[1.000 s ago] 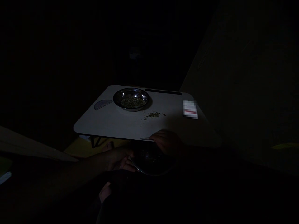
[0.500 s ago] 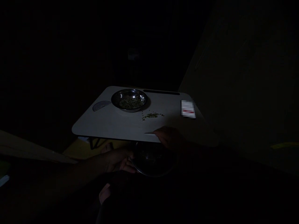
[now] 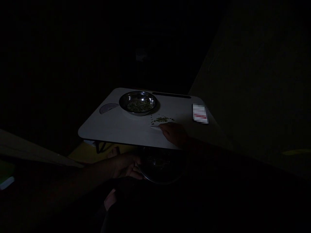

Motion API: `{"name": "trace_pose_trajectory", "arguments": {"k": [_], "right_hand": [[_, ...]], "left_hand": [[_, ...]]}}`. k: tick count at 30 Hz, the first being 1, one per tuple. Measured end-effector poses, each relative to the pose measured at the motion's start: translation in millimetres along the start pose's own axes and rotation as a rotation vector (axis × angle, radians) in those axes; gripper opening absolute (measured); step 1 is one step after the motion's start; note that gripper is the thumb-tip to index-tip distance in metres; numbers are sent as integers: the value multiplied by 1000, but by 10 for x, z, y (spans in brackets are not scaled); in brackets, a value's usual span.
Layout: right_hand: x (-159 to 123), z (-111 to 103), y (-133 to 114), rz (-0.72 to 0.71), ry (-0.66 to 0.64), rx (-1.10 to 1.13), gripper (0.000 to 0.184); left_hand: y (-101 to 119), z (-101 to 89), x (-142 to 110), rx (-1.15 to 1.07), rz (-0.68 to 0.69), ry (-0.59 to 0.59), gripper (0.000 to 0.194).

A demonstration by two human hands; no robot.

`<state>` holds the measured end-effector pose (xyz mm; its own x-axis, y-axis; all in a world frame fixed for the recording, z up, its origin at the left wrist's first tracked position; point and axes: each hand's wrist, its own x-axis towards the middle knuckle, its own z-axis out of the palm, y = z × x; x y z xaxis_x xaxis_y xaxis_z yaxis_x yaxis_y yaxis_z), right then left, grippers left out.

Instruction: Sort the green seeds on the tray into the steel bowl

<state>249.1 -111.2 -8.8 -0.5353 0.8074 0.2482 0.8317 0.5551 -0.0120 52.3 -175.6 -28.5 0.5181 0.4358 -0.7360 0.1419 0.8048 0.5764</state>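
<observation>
Gripped at its left rim by my left hand (image 3: 128, 165), a dark metal bowl (image 3: 163, 173) sits just below the near table edge. A few small bits show inside it, too dim to name. My right hand (image 3: 175, 133) is over the white table (image 3: 114, 129), closed on a thin pale flat piece (image 3: 155, 127) that looks like a card; its kind is unclear. Just beyond that piece lies a scatter of small green grains (image 3: 161, 119). Farther back stands a shiny steel bowl (image 3: 124, 100) with more green grains in it.
A clear protractor (image 3: 108, 108) lies at the table's left side. On the right is a blurred-out phone-like rectangle (image 3: 200, 114). A dark slot (image 3: 171, 95) runs along the far edge. A wall (image 3: 252, 84) rises at the right; the room is very dark.
My right hand has moved away from the near table edge toward the green grains with the pale piece. My left hand keeps the bowl in place; the view has shifted slightly.
</observation>
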Motion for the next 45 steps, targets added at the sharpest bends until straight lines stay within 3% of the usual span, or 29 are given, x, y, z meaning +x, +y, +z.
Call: {"name": "trace_pose_trajectory", "arguments": {"k": [22,45], "right_hand": [[20,65,148,82,63,-84,27],[35,109,170,48,102,-55,28]], "left_hand": [[15,15,-11,20,-10,-1,15],[9,3,1,4,-36,26,13]]}}
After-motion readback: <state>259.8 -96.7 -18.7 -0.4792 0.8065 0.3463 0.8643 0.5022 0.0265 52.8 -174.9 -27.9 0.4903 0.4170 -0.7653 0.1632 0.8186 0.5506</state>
